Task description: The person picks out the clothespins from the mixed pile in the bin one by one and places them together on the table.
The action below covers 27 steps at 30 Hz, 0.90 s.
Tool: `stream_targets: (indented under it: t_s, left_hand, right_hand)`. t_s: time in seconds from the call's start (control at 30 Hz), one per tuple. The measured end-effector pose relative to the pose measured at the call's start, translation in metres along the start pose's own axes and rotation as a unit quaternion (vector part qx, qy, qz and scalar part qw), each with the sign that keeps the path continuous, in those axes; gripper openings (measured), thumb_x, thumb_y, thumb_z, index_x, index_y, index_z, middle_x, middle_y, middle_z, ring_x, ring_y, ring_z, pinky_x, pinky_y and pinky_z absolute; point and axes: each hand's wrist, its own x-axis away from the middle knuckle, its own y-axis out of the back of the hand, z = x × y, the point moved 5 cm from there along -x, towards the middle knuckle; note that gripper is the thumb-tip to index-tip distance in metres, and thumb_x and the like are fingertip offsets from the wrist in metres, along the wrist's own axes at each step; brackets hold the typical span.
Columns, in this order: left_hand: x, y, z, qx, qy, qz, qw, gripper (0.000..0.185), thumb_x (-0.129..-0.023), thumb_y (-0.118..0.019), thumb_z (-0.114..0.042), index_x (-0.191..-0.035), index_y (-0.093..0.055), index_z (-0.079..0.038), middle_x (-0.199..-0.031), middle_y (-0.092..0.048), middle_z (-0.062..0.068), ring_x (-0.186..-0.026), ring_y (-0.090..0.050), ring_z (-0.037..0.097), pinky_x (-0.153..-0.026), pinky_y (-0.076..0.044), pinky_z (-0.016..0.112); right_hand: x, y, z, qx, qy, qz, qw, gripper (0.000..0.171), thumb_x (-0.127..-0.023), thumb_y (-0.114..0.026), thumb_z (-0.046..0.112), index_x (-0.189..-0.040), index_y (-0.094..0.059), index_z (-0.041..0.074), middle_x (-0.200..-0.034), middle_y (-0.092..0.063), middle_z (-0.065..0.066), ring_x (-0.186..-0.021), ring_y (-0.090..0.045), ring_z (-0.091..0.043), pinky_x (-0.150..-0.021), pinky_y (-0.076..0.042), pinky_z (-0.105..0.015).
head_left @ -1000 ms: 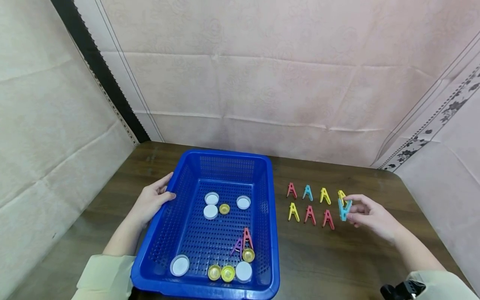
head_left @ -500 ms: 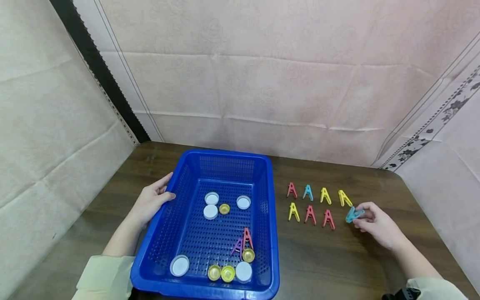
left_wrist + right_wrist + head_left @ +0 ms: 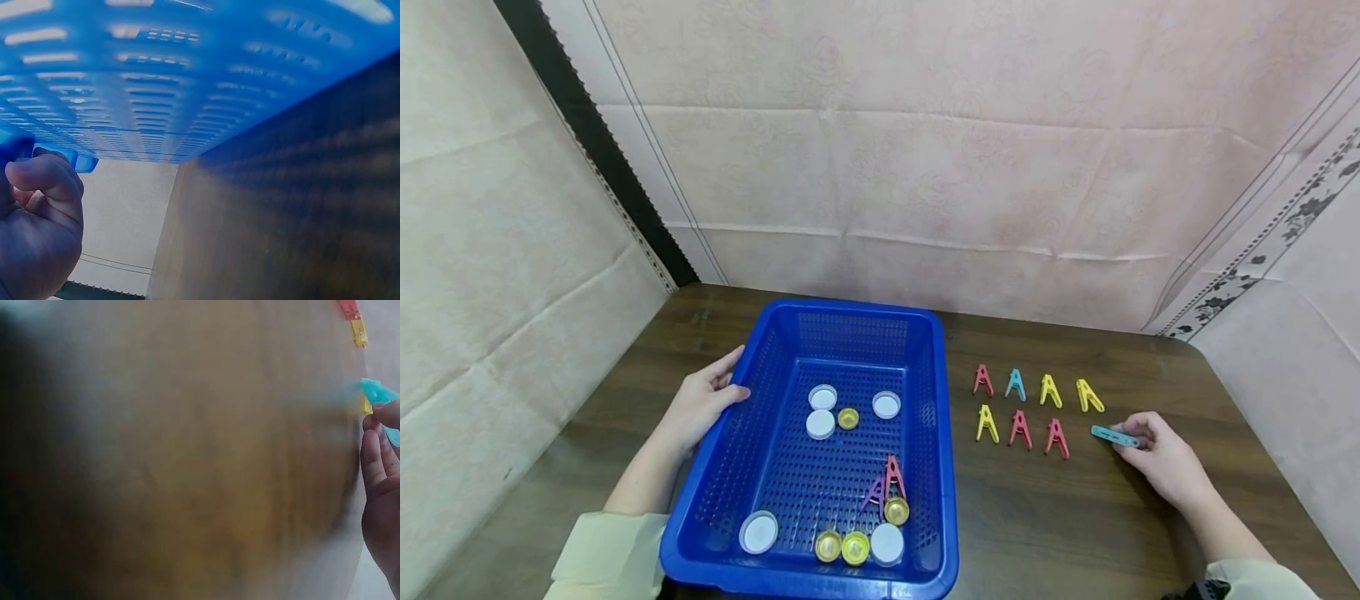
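My left hand grips the left rim of a blue plastic basket, thumb over the edge. In the left wrist view the curled hand is at the rim, beside the slotted wall. Between the thumb and fingers of my right hand is a light-blue clothespin, turned edge-on and low over the table. It also shows at the right edge of the right wrist view, the clothespin pinched at the fingertips. Just left of it stand two rows of clothespins, with a yellow clothespin and a red clothespin nearest.
Inside the basket lie several white caps, several yellow caps, a red clothespin and a purple clothespin. The brown wooden table runs back to a cloth-covered wall.
My right hand has moved slightly right and toward me, away from the yellow clothespin, turning the light-blue clothespin from upright to edge-on. The left hand and basket stay put.
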Motion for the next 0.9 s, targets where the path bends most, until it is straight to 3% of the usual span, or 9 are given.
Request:
stream_targets:
  t_s: [0.27, 0.53, 0.9]
  left_hand:
    - [-0.001, 0.002, 0.001, -0.003, 0.002, -0.003, 1.0, 0.064, -0.091, -0.057, -0.013, -0.148, -0.03, -0.017, -0.107, -0.062, 0.021, -0.075, -0.068, 0.027, -0.061, -0.056, 0.041]
    - [-0.001, 0.001, 0.001, 0.001, -0.004, 0.0, 1.0, 0.064, -0.091, -0.057, -0.013, -0.148, -0.029, -0.015, -0.104, -0.062, 0.021, -0.073, -0.067, 0.026, -0.06, -0.056, 0.04]
    - [0.0, 0.0, 0.0, -0.013, 0.009, -0.008, 0.9998, 0.063, -0.091, -0.056, -0.015, -0.148, -0.03, -0.018, -0.099, -0.062, 0.02, -0.073, -0.068, 0.028, -0.06, -0.056, 0.041]
  right_hand:
    - [0.007, -0.003, -0.001, -0.007, -0.004, 0.013, 1.0, 0.032, -0.082, -0.07, 0.012, -0.106, -0.051, 0.002, -0.098, -0.061, -0.011, -0.077, -0.05, 0.007, -0.063, -0.043, -0.017]
    - [0.015, -0.008, 0.002, -0.025, 0.004, 0.011, 1.0, 0.043, -0.081, -0.071, 0.011, -0.114, -0.047, -0.003, -0.095, -0.057, -0.011, -0.074, -0.05, 0.002, -0.062, -0.044, -0.016]
    - [0.017, -0.009, 0.005, 0.032, -0.011, -0.001, 0.999, 0.037, -0.085, -0.065, 0.011, -0.115, -0.048, -0.002, -0.085, -0.057, -0.002, -0.07, -0.053, 0.0, -0.059, -0.044, -0.022]
